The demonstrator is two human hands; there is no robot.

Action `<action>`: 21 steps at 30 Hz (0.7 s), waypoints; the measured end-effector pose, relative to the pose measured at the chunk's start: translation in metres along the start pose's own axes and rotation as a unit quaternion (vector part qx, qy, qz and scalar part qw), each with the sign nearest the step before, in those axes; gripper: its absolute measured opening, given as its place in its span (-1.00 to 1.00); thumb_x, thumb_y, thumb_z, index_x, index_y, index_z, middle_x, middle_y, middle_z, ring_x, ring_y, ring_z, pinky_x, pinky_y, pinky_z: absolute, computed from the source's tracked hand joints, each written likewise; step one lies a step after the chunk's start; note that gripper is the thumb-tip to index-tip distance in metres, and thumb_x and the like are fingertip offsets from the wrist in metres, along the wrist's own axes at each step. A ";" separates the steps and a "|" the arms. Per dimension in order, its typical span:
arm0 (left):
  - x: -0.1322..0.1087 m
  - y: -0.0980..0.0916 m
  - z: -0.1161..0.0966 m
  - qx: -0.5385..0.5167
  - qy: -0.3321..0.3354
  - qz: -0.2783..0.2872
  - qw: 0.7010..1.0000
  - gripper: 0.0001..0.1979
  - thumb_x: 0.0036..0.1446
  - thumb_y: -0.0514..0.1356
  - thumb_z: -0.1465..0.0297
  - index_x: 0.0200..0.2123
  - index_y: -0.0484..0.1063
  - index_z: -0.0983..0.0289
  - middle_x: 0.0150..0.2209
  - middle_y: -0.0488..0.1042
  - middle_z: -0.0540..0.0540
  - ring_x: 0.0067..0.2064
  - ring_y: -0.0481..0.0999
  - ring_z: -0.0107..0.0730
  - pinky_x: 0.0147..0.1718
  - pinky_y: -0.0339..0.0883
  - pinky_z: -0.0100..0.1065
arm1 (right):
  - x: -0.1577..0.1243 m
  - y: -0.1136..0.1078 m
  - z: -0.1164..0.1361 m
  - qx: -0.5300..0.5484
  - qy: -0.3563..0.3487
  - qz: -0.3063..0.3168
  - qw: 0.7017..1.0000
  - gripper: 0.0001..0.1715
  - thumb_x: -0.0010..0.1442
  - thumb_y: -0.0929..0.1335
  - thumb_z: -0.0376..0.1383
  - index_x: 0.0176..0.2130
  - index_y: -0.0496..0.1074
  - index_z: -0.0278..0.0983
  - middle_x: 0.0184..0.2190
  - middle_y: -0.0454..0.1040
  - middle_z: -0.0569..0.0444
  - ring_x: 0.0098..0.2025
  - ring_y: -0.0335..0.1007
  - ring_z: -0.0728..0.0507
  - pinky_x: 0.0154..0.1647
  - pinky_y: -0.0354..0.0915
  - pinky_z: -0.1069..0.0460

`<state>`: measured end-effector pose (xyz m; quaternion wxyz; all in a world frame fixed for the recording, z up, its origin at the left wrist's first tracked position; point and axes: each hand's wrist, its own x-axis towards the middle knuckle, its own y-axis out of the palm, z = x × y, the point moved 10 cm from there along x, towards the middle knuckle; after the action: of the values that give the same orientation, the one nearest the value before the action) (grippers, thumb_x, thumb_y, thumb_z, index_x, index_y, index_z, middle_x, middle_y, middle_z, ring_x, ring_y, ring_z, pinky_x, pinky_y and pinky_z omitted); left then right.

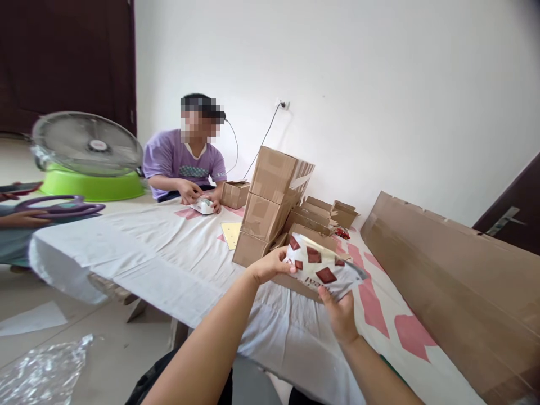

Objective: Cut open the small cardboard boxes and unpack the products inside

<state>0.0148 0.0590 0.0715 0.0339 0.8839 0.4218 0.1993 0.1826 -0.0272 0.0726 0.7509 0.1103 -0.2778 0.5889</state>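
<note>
Between my two hands is a white food pouch (324,267) printed with dark red-brown squares and upside-down lettering. My left hand (270,265) pinches its left edge, thumb on the near face. At the lower right edge, my right hand (341,315) grips it with the thumb in front. The pouch is held tilted over an open cardboard box (297,286), which it and my hands partly hide. Just behind on the left rises a leaning stack of three closed cardboard boxes (264,208).
More open boxes (312,216) stand behind, near small red packets (341,233). A long cardboard sheet (447,281) borders the right side. Across the cloth-covered table (169,264), a person (181,163) handles a white packet (203,206). A fan (88,143) and another person's hand (27,219) are left.
</note>
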 end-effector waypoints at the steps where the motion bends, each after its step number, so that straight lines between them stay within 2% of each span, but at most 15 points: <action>1: -0.003 0.000 0.006 0.023 -0.025 0.021 0.999 -0.37 -0.47 0.55 0.17 -0.26 0.53 0.34 -0.28 0.59 0.14 -0.16 0.56 -0.09 -0.09 0.42 -0.17 | -0.012 0.003 -0.010 0.013 0.006 -0.002 1.000 -0.35 0.11 0.44 -0.01 0.12 0.38 -0.22 0.06 0.51 -0.09 0.11 0.42 -0.36 0.12 0.34 -0.25; 4: -0.009 -0.007 0.039 0.093 -0.105 0.059 0.988 -0.50 -0.54 0.55 0.37 -0.39 0.56 0.32 -0.36 0.61 0.11 -0.22 0.58 -0.06 -0.14 0.44 -0.16 | -0.038 0.013 -0.051 0.044 0.053 0.008 0.998 -0.36 0.12 0.42 0.02 0.10 0.38 -0.21 0.02 0.53 -0.08 0.12 0.41 -0.36 0.10 0.36 -0.23; 7: -0.012 -0.022 0.081 0.155 -0.168 0.050 0.972 -0.57 -0.60 0.50 0.53 -0.47 0.55 0.30 -0.43 0.61 0.07 -0.29 0.57 -0.09 -0.21 0.45 -0.19 | -0.047 0.017 -0.087 0.043 0.093 0.016 0.995 -0.33 0.03 0.46 0.05 0.04 0.43 -0.23 -0.10 0.59 -0.06 -0.02 0.50 -0.37 -0.08 0.47 -0.19; 11: -0.010 -0.040 0.120 0.191 -0.193 0.007 0.962 -0.58 -0.51 0.45 0.48 -0.40 0.54 0.28 -0.38 0.63 0.08 -0.23 0.58 -0.07 -0.20 0.45 -0.19 | -0.044 0.015 -0.112 0.029 0.125 0.006 0.992 -0.24 -0.07 0.50 0.05 0.06 0.43 -0.23 -0.21 0.61 -0.03 -0.20 0.55 -0.32 -0.30 0.50 -0.13; 13: -0.009 -0.043 0.128 0.197 -0.193 0.005 0.961 -0.50 -0.51 0.46 0.45 -0.32 0.54 0.28 -0.30 0.64 0.11 -0.17 0.58 -0.05 -0.14 0.44 -0.17 | -0.043 0.013 -0.117 0.025 0.130 0.000 0.991 -0.20 -0.09 0.51 0.04 0.07 0.42 -0.24 -0.21 0.61 -0.03 -0.19 0.54 -0.31 -0.32 0.49 -0.10; 16: -0.009 -0.048 0.130 0.208 -0.182 -0.001 0.961 -0.42 -0.52 0.48 0.38 -0.25 0.53 0.25 -0.23 0.64 0.12 -0.12 0.58 -0.05 -0.11 0.43 -0.18 | -0.044 0.012 -0.122 0.022 0.136 -0.003 0.991 -0.19 -0.10 0.52 0.03 0.08 0.41 -0.23 -0.19 0.60 -0.01 -0.18 0.53 -0.29 -0.31 0.48 -0.07; 21: -0.012 -0.061 0.126 0.261 -0.153 -0.049 0.952 -0.45 -0.37 0.43 0.14 -0.26 0.50 0.30 -0.32 0.61 0.11 -0.24 0.57 -0.09 -0.28 0.42 -0.23 | -0.047 0.013 -0.135 0.022 0.153 -0.002 0.988 -0.21 -0.07 0.50 0.02 0.08 0.40 -0.27 -0.24 0.60 0.01 -0.22 0.52 -0.26 -0.35 0.46 -0.04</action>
<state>0.0113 0.1030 -0.0617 -0.1240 0.8601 0.4915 -0.0574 0.2018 0.0044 -0.0658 0.7830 0.0357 -0.1468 0.6034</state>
